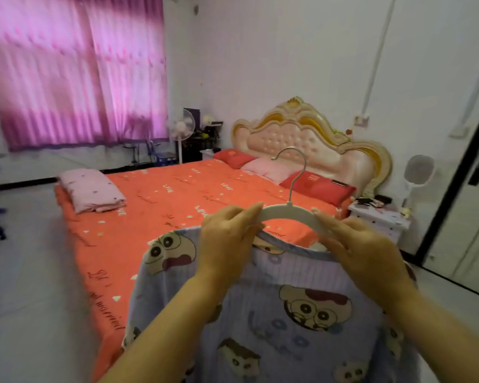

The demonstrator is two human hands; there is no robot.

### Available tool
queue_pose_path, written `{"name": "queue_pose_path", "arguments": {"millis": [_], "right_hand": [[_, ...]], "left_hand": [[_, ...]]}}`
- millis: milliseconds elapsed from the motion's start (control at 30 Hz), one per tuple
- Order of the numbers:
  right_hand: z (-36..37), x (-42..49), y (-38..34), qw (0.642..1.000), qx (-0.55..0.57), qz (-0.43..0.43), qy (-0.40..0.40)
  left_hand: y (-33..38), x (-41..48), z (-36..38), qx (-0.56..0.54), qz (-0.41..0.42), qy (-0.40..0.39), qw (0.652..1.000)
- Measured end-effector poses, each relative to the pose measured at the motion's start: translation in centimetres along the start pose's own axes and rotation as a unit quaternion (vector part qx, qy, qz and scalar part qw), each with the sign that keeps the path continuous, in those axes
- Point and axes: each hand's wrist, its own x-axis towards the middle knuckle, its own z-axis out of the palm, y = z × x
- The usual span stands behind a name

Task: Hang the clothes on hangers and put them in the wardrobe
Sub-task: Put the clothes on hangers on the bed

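A white plastic hanger (286, 211) with a metal hook is held up in front of me, above the foot of the bed. A light blue cartoon-print shirt (288, 313) hangs from it, the neckline just under the hanger's arc. My left hand (227, 239) grips the hanger's left arm together with the shirt's collar. My right hand (362, 250) grips the right arm and the collar there. The hanger's ends are hidden inside the shirt. No wardrobe is in view.
A bed with an orange sheet (161, 217) fills the middle, with a folded pink quilt (91, 190) and several pillows (271, 168) by the headboard. A nightstand (379, 217) stands right of the bed, a standing fan (181, 128) behind it, a door (476, 189) at the far right.
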Motion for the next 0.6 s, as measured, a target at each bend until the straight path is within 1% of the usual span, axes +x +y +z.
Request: {"name": "queue_pose_path", "arguments": {"millis": [100,300,467,600], "right_hand": [[5.9,4.8,-0.9,0.999,0.027,-0.025,0.003],[16.3,12.5,-2.5,0.992,0.114,-0.047,-0.033],[24.4,18.5,-2.3,0.983,0.161,-0.074,-0.051],[30.3,23.5,-1.3,0.973,0.185,-0.126,-0.057]], "left_hand": [[-5.8,0.8,-0.9,0.045,-0.016,0.012,0.999],[-15.2,2.1,-2.3,0.119,-0.065,0.029,0.990],[-22.1,3.4,-1.6,0.166,-0.120,0.035,0.978],[-27.6,5.3,-0.2,0.202,-0.153,0.043,0.966]]}}
